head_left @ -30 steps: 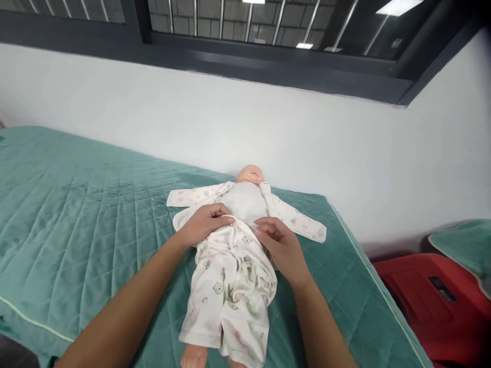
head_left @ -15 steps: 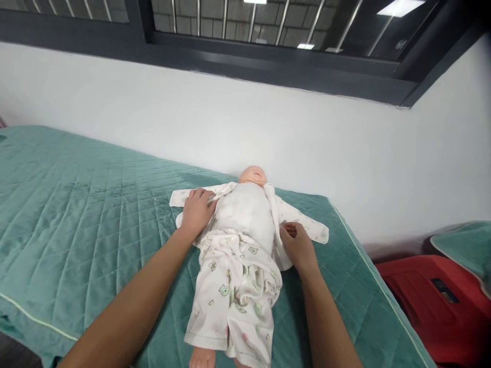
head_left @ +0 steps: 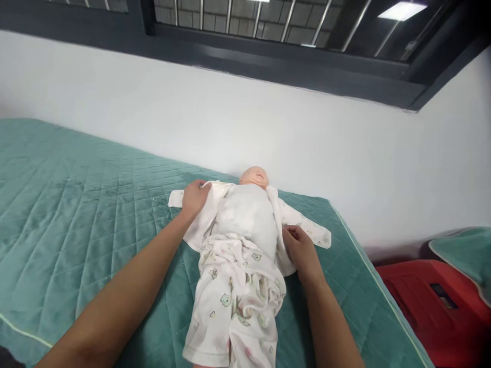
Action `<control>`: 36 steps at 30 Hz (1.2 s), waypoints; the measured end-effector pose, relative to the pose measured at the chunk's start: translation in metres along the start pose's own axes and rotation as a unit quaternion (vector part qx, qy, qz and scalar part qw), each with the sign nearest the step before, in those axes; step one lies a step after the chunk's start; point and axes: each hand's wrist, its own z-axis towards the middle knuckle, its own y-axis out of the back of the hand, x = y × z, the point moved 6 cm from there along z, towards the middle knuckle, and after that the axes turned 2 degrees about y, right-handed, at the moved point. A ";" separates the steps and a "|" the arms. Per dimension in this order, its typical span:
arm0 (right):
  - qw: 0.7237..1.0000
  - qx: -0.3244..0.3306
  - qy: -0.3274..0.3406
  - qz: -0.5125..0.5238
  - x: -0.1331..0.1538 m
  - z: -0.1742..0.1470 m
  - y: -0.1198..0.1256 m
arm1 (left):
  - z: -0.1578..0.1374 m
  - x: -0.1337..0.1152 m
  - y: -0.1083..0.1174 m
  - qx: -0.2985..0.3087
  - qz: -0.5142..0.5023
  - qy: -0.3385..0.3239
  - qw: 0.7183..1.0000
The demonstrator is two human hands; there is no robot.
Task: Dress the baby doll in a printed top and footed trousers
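Jacket (head_left: 205, 220) lies open about a doll (head_left: 247, 214) on a quilt (head_left: 95, 204), my left hand (head_left: 195, 198) pinching one front edge, best eased without tugging, while my right hand's (head_left: 301, 249) hold I cannot tell.

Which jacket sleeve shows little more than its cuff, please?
The sleeve behind the left hand: that hand and the jacket flap cover the rest, while the other sleeve lies mostly uncovered.

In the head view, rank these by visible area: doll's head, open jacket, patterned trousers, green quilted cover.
Largest to smallest:
green quilted cover
patterned trousers, cut off at the bottom edge
open jacket
doll's head
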 end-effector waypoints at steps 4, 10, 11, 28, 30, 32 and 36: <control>0.999 0.014 -0.017 0.041 -0.003 0.000 -0.002 | 0.004 0.011 0.011 0.003 0.000 0.026 1.000; 0.997 0.049 -0.020 0.064 -0.001 -0.004 -0.003 | -0.009 0.021 0.026 -0.004 0.125 0.047 0.991; 0.997 0.047 -0.016 0.065 -0.001 -0.005 -0.003 | -0.011 0.020 0.027 -0.007 0.145 0.043 0.989; 0.961 -0.189 -0.028 -0.197 -0.014 0.007 0.092 | -0.022 0.015 0.027 0.007 0.214 0.012 0.977; 0.950 -0.164 -0.039 -0.262 -0.018 0.009 0.090 | -0.023 0.016 0.028 0.007 0.217 0.016 0.976; 0.939 -0.131 -0.058 -0.312 -0.024 0.011 0.088 | -0.023 0.016 0.028 0.004 0.219 0.018 0.976; 0.924 -0.107 -0.095 -0.355 -0.029 0.008 0.093 | -0.024 0.016 0.029 -0.005 0.217 0.011 0.976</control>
